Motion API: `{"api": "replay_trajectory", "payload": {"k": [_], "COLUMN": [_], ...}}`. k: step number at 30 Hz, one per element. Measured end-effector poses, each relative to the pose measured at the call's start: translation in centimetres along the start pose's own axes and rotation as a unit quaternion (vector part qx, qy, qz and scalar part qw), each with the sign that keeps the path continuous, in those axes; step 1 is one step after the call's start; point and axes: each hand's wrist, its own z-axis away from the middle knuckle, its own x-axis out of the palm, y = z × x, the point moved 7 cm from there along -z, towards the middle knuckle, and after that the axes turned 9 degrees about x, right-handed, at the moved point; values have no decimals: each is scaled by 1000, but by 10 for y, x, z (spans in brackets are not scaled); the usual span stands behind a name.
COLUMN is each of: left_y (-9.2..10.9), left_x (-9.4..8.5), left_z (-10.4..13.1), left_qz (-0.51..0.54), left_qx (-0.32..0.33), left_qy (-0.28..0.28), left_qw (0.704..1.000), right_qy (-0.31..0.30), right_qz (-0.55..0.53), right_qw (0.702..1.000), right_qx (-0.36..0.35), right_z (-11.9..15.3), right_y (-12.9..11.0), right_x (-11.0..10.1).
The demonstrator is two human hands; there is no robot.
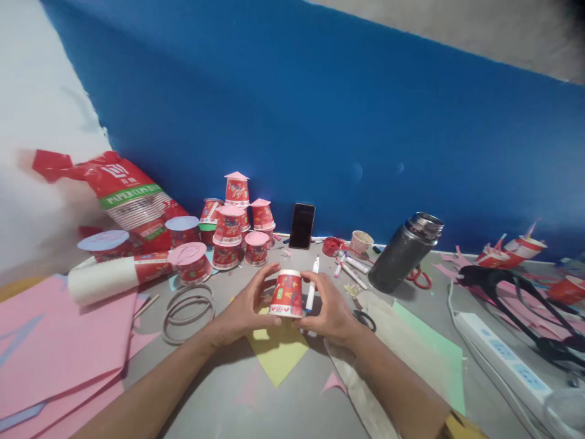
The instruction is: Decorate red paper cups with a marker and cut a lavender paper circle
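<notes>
Between my two hands is a red printed paper cup (pixel 287 294), upside down with its wide rim at the bottom. My left hand (pixel 244 305) curls around the cup's left side, thumb at the rim. On the other side, my right hand (pixel 329 308) touches the cup with fingers and thumb. A white marker (pixel 312 286) with a blue end shows at my right fingers; whether they grip it I cannot tell. Beneath the cup, a yellow paper sheet (pixel 278 360) is on the grey table (pixel 201 402).
Decorated paper cups (pixel 227 228) stand stacked at the back, beside a phone (pixel 302 225). Pink sheets (pixel 59 360) and a cup sleeve (pixel 105 280) lie left. Tape rings (pixel 188 312) are near my left forearm. To the right are a dark flask (pixel 402 256), green paper (pixel 434 347) and a power strip (pixel 505 356).
</notes>
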Motion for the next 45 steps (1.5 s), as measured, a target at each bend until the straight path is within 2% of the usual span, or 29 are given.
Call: {"api": "replay_trajectory", "payload": {"k": [5,12,15,19,24,27,31,37,45], "left_y": [2,12,13,11,14,18,21,23,22], "left_x": [3,5,6,7,10,14,19,25,25], "left_z": [2,1,1,1,3,4,5,6,7], "left_qz": [-76,-223,-260,-262,-276,-287,-315,-349,-351], "left_qx": [-19,56,67,64,84,106,133,170,180], "left_qy": [-40,-32,-23,-22,-9,-10,-21,-42,-48], "left_qw": [996,973,963,963,958,952,940,920,918], "right_qy": [-4,-32,21,129,162,185,189,188,171], "right_qz": [25,29,18,-48,-79,-93,-113,-64,-44], "right_qw": [1000,999,998,988,978,975,974,975,975], "right_qx": [-1,-31,-57,-63,-103,-85,-45,-102,-131], "right_z": [0,6,7,12,21,22,20,21,20], "right_y": [-1,-6,-6,-7,-29,-34,-33,-48,-53], "right_x": [2,3,-6,-25,-32,-33,-29,-27,-24]}}
